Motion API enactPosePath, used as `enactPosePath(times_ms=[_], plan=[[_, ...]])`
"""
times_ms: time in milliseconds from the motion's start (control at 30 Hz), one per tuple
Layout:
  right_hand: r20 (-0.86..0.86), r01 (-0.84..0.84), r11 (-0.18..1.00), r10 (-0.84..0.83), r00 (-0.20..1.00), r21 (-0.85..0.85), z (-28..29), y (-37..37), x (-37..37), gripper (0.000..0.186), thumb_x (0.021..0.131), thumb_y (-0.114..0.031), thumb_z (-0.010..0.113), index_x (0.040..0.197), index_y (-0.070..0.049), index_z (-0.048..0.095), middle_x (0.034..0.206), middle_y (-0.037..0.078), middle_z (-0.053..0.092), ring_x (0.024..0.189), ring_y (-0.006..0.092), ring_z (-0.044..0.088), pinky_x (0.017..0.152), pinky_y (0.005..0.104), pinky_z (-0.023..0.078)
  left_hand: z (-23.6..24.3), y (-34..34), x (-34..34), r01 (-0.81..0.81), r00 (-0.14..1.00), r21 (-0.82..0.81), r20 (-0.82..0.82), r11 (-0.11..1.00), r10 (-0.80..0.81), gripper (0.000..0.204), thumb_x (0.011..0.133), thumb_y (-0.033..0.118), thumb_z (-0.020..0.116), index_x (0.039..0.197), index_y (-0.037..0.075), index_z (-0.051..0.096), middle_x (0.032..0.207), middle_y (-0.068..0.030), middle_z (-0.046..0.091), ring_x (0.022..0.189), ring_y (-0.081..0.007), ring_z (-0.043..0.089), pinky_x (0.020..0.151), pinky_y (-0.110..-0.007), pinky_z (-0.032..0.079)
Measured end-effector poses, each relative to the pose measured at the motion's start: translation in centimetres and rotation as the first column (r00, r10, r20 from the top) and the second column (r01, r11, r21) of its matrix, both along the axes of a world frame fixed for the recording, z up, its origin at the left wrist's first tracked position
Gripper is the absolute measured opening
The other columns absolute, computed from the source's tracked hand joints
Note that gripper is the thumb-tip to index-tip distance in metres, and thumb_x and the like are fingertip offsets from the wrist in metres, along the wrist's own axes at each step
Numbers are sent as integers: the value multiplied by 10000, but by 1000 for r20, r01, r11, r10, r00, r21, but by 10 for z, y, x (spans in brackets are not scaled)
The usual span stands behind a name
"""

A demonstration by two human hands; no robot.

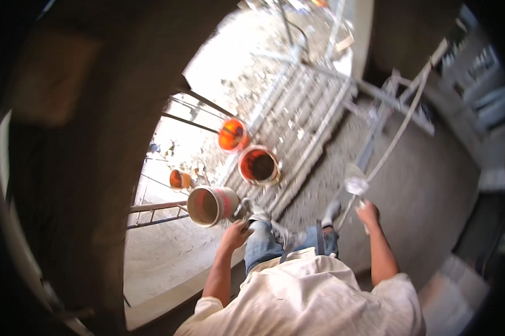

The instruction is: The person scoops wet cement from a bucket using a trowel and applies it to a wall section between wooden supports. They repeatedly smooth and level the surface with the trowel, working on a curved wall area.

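1. Position. The person stands on a plank platform (303,123) of a scaffold, seen from above, beside a dark curved wall (79,168) at 9 o'clock.

2. Left hand. The left hand (235,232) reaches toward 11 o'clock and rests at the near side of a white bucket (210,205) with a pink band. The bucket is tipped on its side, its mouth facing 9 o'clock. The fingers appear closed on the bucket's rim or handle; the exact hold is too small to confirm.

3. Right hand. The right hand (368,213) is closed around a pale rope (401,129) that runs up toward 1 o'clock along the scaffold frame (375,120). A whitish, blurred object (356,185) sits just above the fist; its kind cannot be told.

4. Surrounding items. 2 orange buckets stand on the platform at 12 o'clock from the left hand: one (258,166) with dark contents, one (233,134) beyond it. A 3rd, smaller orange bucket (179,180) lies lower, near the railing (157,210).

5. Step in hand. Judged from the posture, the white bucket is being handled at the platform edge while the rope is held steady.

6. Next move. It calls for a firm left-hand hold on the bucket, even rope tension, and stable footing clear of the edge.
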State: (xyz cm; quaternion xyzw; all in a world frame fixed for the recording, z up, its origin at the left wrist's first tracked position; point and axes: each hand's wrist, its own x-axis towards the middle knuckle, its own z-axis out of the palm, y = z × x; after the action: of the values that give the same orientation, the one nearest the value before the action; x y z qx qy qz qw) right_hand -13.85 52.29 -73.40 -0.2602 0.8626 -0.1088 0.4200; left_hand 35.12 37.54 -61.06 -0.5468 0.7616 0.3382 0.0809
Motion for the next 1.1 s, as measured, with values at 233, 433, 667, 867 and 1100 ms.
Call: enactPosePath(times_ms=[233,433,667,867,1100], plan=[[80,-578,809,587,806,-109,-105,-160,130,227,912,-175,618,1110,-66,641,1025,206,730,993,434,696,814,556,542,-73,91,96,-433,871,265,368,861,325,386,954,394,675,1150,66,729,1118,-219,714,1067,-359,684,907,-431,520],[-1,-641,753,649,761,146,-208,-351,256,251,1001,-164,549,1132,-88,749,1230,145,722,1134,302,706,866,416,610,-248,-18,133,-268,957,43,130,962,261,492,957,128,645,1432,41,550,1462,-266,527,1381,-407,488,1145,-434,394],[-81,-673,693,710,700,257,-353,-435,358,266,935,-154,623,1135,-32,747,1193,191,728,1111,339,710,912,450,579,-437,-198,114,-272,952,-52,129,961,277,712,950,143,585,1591,81,284,1636,-161,328,1275,-395,575,1013,-468,509],[355,-519,782,404,843,344,-396,-480,403,335,901,-215,658,1126,28,713,888,189,750,747,291,748,670,404,607,-501,-212,106,-289,957,-84,-31,954,287,717,933,114,581,1586,59,288,1647,-173,298,1194,-409,626,891,-478,565],[487,-405,893,269,831,198,-401,-437,400,285,901,-220,673,944,59,631,691,141,664,516,226,655,482,391,548,-513,-193,107,-394,908,-91,-193,914,372,694,954,119,576,1592,90,304,1666,-186,244,1228,-407,611,884,-442,567]])
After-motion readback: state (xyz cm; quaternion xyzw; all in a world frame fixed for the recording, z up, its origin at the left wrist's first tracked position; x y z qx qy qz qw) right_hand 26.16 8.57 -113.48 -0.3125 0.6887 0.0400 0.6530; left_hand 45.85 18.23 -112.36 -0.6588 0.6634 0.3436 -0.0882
